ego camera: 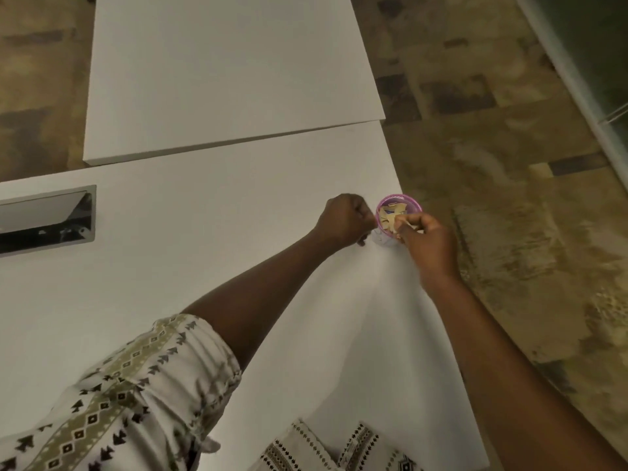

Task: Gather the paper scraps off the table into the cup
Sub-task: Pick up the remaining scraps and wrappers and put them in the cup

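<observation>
One cup stood upright at the right edge of the table, about midway along that edge. Its pink-rimmed mouth faced up and its long axis was vertical. Several tan paper scraps lay piled inside it; an exact count could not be made.

The right hand was at the near right side of the cup's rim, thumb and fingertips pressed together on one thin pale scrap. That scrap's long axis ran roughly level, from over the cup's mouth out toward the table's right edge.

The left hand was on the table just left of the cup, fingers curled into a fist against the cup's side. Whether it gripped the cup or merely rested beside it could not be determined.

One patterned sleeve covered the left upper arm over the near edge. One metal hatch was set into the table at its left edge, well apart from the cup. A second white tabletop adjoined the far edge. Patterned carpet lay beyond the right edge.
</observation>
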Motion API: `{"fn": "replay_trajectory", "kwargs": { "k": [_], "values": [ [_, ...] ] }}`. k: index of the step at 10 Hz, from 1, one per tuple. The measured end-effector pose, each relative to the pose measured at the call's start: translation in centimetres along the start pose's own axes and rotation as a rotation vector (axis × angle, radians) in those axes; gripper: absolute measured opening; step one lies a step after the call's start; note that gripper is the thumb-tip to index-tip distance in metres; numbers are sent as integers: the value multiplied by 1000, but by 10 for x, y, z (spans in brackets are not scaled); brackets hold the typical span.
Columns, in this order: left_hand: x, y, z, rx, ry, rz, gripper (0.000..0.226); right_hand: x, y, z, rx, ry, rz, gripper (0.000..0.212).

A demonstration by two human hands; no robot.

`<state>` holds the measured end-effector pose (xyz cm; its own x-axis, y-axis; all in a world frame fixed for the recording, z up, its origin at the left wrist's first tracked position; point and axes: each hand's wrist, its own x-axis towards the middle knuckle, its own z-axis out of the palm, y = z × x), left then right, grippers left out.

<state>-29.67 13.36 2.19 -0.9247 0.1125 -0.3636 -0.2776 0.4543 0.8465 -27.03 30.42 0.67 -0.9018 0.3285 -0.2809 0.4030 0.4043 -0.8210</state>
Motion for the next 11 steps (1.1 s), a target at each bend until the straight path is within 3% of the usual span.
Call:
{"fn": "replay_trajectory", "kwargs": {
  "k": [3, 7, 10, 11],
  "values": [
    [41, 35, 35, 103, 91, 19, 16, 33, -22, -17, -184, -23, 40, 17],
    [28, 35, 29, 166, 123, 112, 17, 25, -36, -24, -71, -68, 87, 27],
    [-16, 9, -2, 151, 202, 33, 16, -5, -43, -25, -198, 89, -157, 14],
    [-43, -16, -14, 147, 225, -48, 17, -30, -39, -13, -229, 53, -270, 14]
  ]
}}
